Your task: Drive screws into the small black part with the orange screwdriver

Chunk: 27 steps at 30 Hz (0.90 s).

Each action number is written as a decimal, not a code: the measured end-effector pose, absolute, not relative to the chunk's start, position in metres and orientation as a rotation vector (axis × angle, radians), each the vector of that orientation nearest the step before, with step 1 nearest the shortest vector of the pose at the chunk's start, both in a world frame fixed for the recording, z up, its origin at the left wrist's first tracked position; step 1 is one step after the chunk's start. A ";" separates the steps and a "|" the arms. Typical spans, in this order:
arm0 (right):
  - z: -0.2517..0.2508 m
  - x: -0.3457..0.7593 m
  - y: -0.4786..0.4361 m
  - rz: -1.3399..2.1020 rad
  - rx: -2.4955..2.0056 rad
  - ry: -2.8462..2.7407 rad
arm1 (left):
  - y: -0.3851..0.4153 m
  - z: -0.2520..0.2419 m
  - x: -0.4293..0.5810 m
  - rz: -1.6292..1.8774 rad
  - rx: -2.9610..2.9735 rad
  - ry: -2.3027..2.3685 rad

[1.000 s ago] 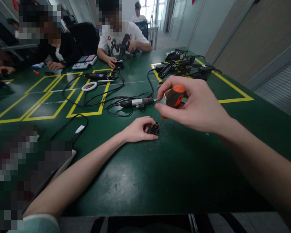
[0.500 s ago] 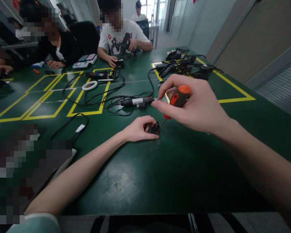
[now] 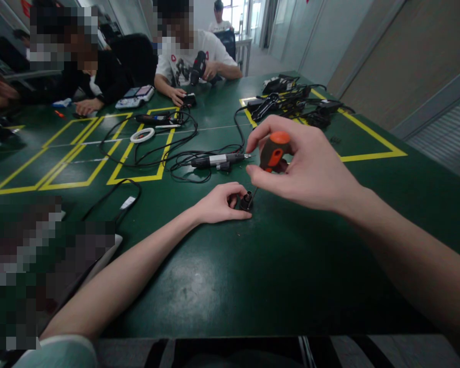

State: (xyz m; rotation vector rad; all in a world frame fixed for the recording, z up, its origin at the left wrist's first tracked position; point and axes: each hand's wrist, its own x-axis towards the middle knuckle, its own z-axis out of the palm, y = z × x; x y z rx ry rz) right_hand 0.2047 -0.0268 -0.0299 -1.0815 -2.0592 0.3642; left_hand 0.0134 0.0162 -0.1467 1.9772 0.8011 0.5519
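Note:
My left hand (image 3: pixel 221 204) rests on the green table, its fingers and thumb around a small dark round part (image 3: pixel 247 202) with a short metal tube standing up from it. In my right hand (image 3: pixel 302 158) is a screwdriver (image 3: pixel 275 152) with a stubby orange and dark grip, tilted so that its thin shaft slants down to the left. The shaft's tip reaches the dark part; whether it sits in a screw is too small to tell. Just beyond my hands lies a black and grey corded rotary tool (image 3: pixel 218 161).
Cables and black devices (image 3: pixel 287 102) are heaped at the back right. A white ring (image 3: pixel 142 135) and another corded tool (image 3: pixel 157 119) lie left of centre. Yellow tape (image 3: pixel 88 183) marks the table. Two people sit across it, one holding a power tool (image 3: pixel 198 68).
My right hand has shifted slightly left and turned the screwdriver more upright. Its tip, earlier just right of the dark part, now meets it. My left hand has stayed in place.

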 end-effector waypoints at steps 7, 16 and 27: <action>-0.030 0.205 -0.027 0.348 -1.053 -2.059 | 0.016 -0.148 0.014 0.538 1.962 0.801; -0.030 0.205 -0.028 0.324 -1.029 -2.040 | 0.017 -0.149 0.013 0.566 1.993 0.784; -0.030 0.206 -0.028 0.293 -1.043 -2.036 | 0.017 -0.149 0.013 0.557 1.975 0.785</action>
